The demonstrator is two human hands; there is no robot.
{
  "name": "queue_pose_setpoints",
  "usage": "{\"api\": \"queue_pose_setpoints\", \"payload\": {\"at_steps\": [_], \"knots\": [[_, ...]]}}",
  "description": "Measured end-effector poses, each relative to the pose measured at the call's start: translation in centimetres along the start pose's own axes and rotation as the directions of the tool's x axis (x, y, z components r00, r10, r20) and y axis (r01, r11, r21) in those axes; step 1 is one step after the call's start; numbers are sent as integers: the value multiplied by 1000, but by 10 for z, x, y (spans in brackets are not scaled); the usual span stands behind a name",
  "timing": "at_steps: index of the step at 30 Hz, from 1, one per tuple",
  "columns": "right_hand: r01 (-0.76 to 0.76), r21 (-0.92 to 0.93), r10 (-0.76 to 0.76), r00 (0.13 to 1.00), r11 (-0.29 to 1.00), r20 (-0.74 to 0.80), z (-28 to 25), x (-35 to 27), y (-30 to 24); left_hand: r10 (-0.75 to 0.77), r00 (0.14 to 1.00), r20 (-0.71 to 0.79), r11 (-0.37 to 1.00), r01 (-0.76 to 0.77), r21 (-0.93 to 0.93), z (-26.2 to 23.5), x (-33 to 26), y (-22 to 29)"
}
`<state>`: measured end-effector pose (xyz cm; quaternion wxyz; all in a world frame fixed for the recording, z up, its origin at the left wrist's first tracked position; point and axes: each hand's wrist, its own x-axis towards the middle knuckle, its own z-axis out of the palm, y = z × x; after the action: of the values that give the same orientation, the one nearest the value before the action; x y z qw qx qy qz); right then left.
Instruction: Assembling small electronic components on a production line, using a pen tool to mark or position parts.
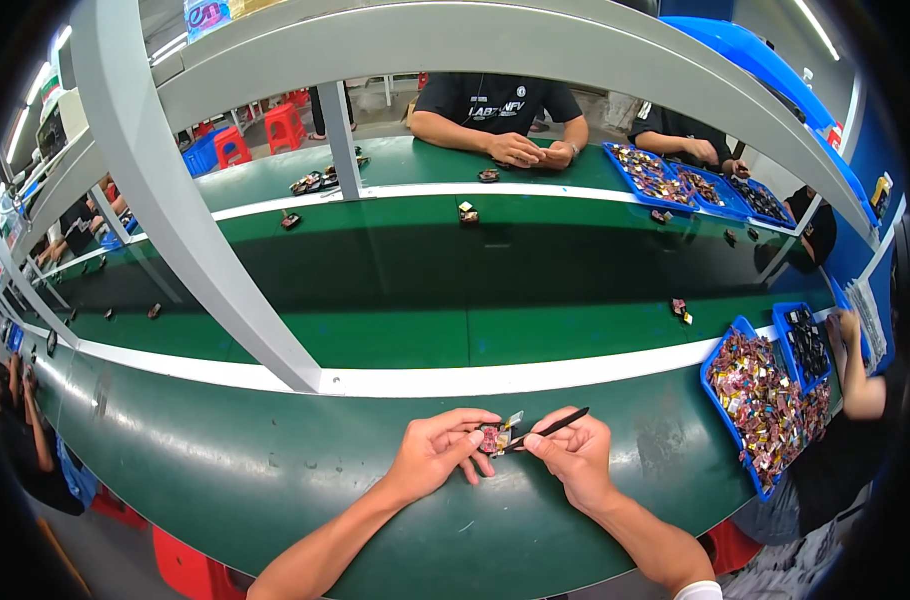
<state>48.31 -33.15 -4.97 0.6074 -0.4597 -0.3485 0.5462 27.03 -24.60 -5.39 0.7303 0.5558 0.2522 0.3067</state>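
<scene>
My left hand (440,452) pinches a small electronic assembly (492,439) between thumb and fingers, a little above the green bench. The assembly has a reddish circuit board, and a small pale flap stands up on its far side. In my right hand (578,458) is a slim black pointed tool, which looks like tweezers (555,424), held like a pen. Its tip meets the right edge of the assembly, though the exact contact is too small to make out.
At the right of the bench (305,450), a blue tray (742,440) is heaped with similar small assemblies; another blue tray (805,345) holds black parts. Beyond a white rail (495,378) runs a green conveyor belt (395,330) carrying scattered assemblies. A grey post (195,220) rises left; co-workers sit around.
</scene>
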Motion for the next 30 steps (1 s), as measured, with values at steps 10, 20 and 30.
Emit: {"api": "queue_pose_setpoints", "payload": {"at_steps": [10,20,30], "knots": [[17,27,-17,1000,999,19,9,-1,-1,38,999,-40,993,-33,113,10,-3,-5],[-19,-20,20,998,1000,53,-6,0,3,109,984,-144,959,-66,276,16,-2,-7],[65,-26,-66,997,998,-34,7,2,1,52,997,-56,998,-51,29,6,-1,-4]]}}
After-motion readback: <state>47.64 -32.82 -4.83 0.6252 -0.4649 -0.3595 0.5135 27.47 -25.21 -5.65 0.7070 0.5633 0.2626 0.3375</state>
